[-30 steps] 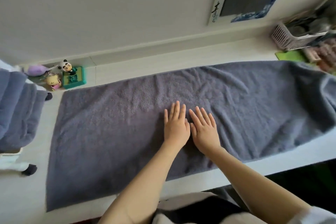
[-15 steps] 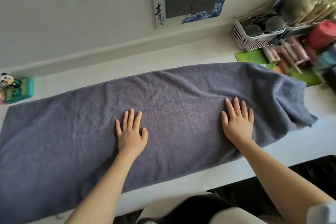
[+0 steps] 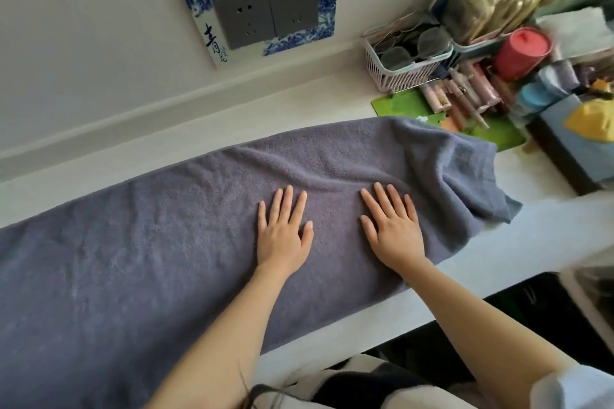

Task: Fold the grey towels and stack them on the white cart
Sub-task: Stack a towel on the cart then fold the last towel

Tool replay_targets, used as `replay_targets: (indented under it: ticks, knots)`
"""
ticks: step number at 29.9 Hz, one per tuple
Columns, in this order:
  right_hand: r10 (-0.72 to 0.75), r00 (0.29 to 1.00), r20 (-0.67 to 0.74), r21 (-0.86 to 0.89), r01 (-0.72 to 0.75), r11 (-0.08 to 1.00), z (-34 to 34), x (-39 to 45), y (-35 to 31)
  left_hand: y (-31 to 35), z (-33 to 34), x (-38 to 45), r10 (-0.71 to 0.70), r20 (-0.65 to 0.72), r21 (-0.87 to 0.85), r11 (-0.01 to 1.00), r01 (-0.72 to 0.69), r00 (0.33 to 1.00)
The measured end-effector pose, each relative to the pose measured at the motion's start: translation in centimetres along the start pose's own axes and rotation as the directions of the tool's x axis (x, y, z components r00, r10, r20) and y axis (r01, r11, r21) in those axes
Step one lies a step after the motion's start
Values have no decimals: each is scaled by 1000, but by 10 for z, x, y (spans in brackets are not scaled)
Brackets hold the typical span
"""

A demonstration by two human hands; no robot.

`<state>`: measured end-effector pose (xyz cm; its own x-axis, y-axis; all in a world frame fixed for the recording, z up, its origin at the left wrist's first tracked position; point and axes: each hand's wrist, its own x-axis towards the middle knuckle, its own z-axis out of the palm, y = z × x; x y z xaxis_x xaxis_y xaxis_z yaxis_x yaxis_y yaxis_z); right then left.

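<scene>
Right now both hands lie flat, fingers straight and slightly spread, palms down on the grey towel; neither grips anything, they only press the cloth. Left hand sits about mid-width of the towel, right hand just beside it toward the towel's right end, a small gap of cloth between them.

Towel lies spread on the white countertop, one layer as far as I can tell. Long axis runs left-right across the view, tilted a little so the right end sits farther from the person than the left. Left end runs out of frame. Right end is in view, rumpled, with a loose corner sagging toward the counter's front edge. Near long edge lies along the counter's front edge, far long edge faces the wall with the double socket.

Key relation, as a judgement: the bunched right end lies to the right of the right hand, so that hand is nearer to it; the flat stretch runs off to the left of the left hand. Looks like smoothing before the first fold. The next move likely needs a sweep outward along the long axis, or a pinch on the right end to bring it over leftward.

Clutter sits just past the right end: pink basket, green mat, red canister. White cart not in view.
</scene>
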<state>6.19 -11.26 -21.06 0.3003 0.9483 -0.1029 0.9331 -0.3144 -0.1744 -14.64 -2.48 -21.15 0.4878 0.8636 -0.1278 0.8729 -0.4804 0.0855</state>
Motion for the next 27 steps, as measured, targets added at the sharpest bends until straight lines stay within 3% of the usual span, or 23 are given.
replay_targets:
  ticks: [3,7,9,11,13,16,19,23,25,27]
  knots:
    - [150,988,-23,11,-150,989,-11,1,46,3,2,3,8,-37,1,1000,-8,999]
    - [160,986,-55,52,-157,986,-20,6,62,0,5,4,5,-26,5,1000,-5,1000]
    - [174,965,-195,114,-154,981,-29,8,63,4,2,7,6,-12,-3,1000,-6,1000]
    - [253,909,-332,199,-195,960,-41,11,69,7,-1,10,-5,-16,-19,1000,5,1000]
    - [414,829,-376,295,-316,902,-50,18,82,8,-1,12,-14,-21,-29,999,13,1000]
    - [729,657,-191,435,-609,663,-60,33,111,9,-2,11,-6,-21,-24,1000,6,1000]
    - [839,541,-51,367,-771,520,-68,44,133,9,-2,12,-5,-28,-23,1000,5,1000]
    - [809,583,74,403,-759,511,-76,51,143,9,-1,12,-4,-26,-41,999,3,1000]
    - [788,615,17,533,-673,513,-86,52,135,12,-3,12,-17,4,-83,996,17,1000]
    - [741,664,-105,678,-497,541,-105,50,116,13,-9,14,-44,25,-160,986,47,999]
